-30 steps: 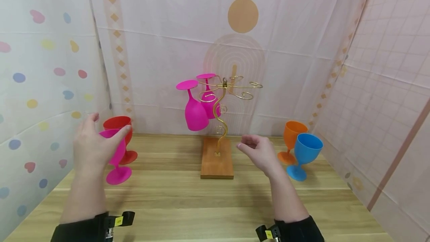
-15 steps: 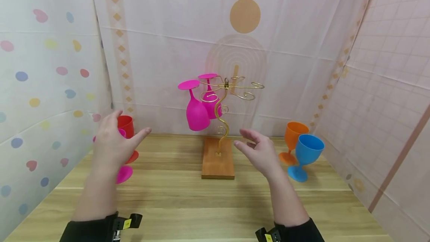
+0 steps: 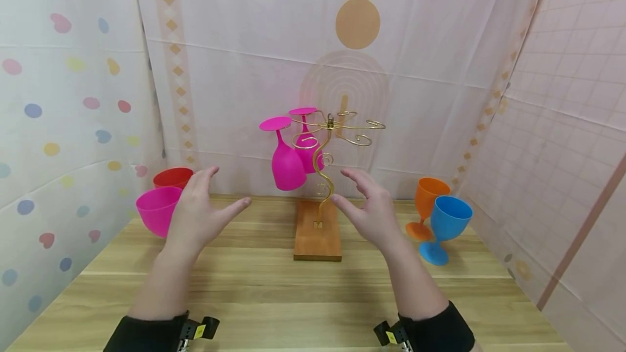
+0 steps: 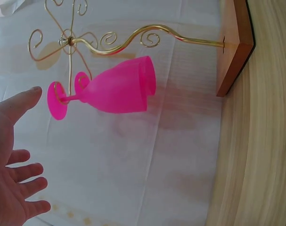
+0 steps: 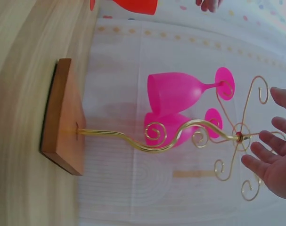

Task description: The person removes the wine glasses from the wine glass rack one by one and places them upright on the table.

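Note:
My left hand [image 3: 198, 213] hovers over the table with fingers spread and thumb out, holding nothing. It partly hides a pink goblet [image 3: 157, 208] standing at the left, in front of a red goblet [image 3: 172, 177]. My right hand [image 3: 373, 213] is also in the air, fingers apart and holding nothing, just right of a gold wire glass rack [image 3: 329, 178]. Two pink goblets hang upside down by their feet from the rack's left arms: a nearer goblet [image 3: 287, 167] and a farther goblet [image 3: 306, 145]. In the left wrist view, the hanging goblets [image 4: 119, 87] are beyond the left thumb.
The rack stands on a wooden base [image 3: 317, 240] at the middle of the table [image 3: 274, 297]. An orange goblet [image 3: 430, 197] and a blue goblet [image 3: 447, 219] stand upright at the right. Patterned curtains [image 3: 244, 69] close off the back and sides.
My left hand has moved right, away from the standing pink goblet, toward the middle. My right hand has risen slightly and its fingers have spread. The goblets stay in place.

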Demonstrator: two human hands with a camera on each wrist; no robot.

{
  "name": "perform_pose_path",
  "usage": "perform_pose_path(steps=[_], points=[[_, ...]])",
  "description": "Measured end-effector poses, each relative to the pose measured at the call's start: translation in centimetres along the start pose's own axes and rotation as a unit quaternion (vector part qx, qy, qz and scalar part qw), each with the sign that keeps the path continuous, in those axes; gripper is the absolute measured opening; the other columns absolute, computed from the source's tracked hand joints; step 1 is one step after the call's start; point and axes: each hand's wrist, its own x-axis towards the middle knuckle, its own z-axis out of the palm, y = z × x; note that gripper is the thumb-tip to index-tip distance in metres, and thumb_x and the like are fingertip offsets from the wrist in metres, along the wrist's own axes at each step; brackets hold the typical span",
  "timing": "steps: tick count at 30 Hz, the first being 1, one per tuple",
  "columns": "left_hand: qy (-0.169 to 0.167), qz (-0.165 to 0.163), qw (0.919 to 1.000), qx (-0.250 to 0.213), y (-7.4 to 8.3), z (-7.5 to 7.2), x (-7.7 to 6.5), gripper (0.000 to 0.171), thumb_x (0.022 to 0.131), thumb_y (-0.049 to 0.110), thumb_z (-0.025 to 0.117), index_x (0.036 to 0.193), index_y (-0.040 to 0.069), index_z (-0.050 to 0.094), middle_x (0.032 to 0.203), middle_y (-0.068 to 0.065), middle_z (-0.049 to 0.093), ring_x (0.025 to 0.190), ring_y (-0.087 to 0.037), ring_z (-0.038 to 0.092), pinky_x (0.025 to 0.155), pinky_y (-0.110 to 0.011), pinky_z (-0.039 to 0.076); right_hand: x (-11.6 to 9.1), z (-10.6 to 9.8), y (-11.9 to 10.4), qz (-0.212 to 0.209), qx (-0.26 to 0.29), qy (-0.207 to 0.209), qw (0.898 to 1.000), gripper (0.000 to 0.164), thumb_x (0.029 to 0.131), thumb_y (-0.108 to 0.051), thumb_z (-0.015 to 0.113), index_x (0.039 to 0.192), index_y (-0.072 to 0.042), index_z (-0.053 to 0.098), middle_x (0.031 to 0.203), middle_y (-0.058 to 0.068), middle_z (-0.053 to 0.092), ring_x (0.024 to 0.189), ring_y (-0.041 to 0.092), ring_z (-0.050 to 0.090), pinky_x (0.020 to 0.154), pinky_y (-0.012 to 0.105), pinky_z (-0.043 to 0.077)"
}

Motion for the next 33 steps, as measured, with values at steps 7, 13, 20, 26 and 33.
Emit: perform_pose_path(steps=[7, 13, 20, 26, 33], points=[[-0.045, -0.01, 0.9989, 0.014, 0.4, 1.0, -0.1, 0.087, 0.084, 0.051, 0.08, 0.148, 0.003, 0.046, 0.147, -0.022, 0.046, 0.13, -0.045, 0.048, 0.094, -0.066, 0.05, 1.4, -0.5, -0.9, -0.035, -0.036, -0.007, 0.999, 0.053, 0.091, -0.023, 0.08, 0.138, -0.006, 0.062, 0.139, 0.008, 0.061, 0.131, 0.023, 0.055, 0.107, 0.045, 0.047], [-0.074, -0.016, 0.9969, 0.018, 0.1, 1.8, -0.2, 0.082, 0.085, 0.054, 0.078, 0.144, 0.005, 0.05, 0.144, -0.021, 0.049, 0.126, -0.045, 0.051, 0.091, -0.065, 0.052, 3.2, -0.6, -1.8, -0.073, -0.047, -0.008, 0.996, 0.051, 0.09, -0.021, 0.08, 0.136, -0.007, 0.063, 0.14, 0.007, 0.06, 0.134, 0.018, 0.052, 0.109, 0.04, 0.046], [-0.101, -0.026, 0.9943, 0.021, -0.6, 2.5, -0.2, 0.081, 0.087, 0.058, 0.074, 0.143, 0.004, 0.052, 0.143, -0.022, 0.05, 0.128, -0.045, 0.05, 0.093, -0.065, 0.051, 5.3, -0.8, -3.5, -0.086, -0.072, -0.026, 0.993, 0.05, 0.092, -0.025, 0.078, 0.137, -0.009, 0.063, 0.143, 0.004, 0.058, 0.135, 0.018, 0.05, 0.078, 0.031, 0.059], [-0.144, -0.046, 0.9883, 0.022, -1.6, 3.2, -0.2, 0.084, 0.086, 0.058, 0.074, 0.145, 0.004, 0.05, 0.146, -0.023, 0.05, 0.131, -0.046, 0.048, 0.096, -0.067, 0.048, 6.7, -0.6, -4.2, -0.098, -0.091, -0.044, 0.99, 0.051, 0.092, -0.023, 0.078, 0.138, -0.009, 0.062, 0.143, 0.007, 0.057, 0.135, 0.018, 0.05, 0.093, 0.036, 0.055], [-0.203, -0.07, 0.9764, 0.02, -1.9, 3.5, -0.3, 0.084, 0.087, 0.058, 0.074, 0.144, 0.0, 0.051, 0.143, -0.025, 0.054, 0.126, -0.046, 0.053, 0.094, -0.063, 0.051, 8.1, -0.3, -4.5, -0.076, -0.135, -0.085, 0.984, 0.054, 0.093, -0.027, 0.077, 0.141, -0.009, 0.06, 0.149, 0.008, 0.052, 0.14, 0.024, 0.046, 0.105, 0.042, 0.049]])
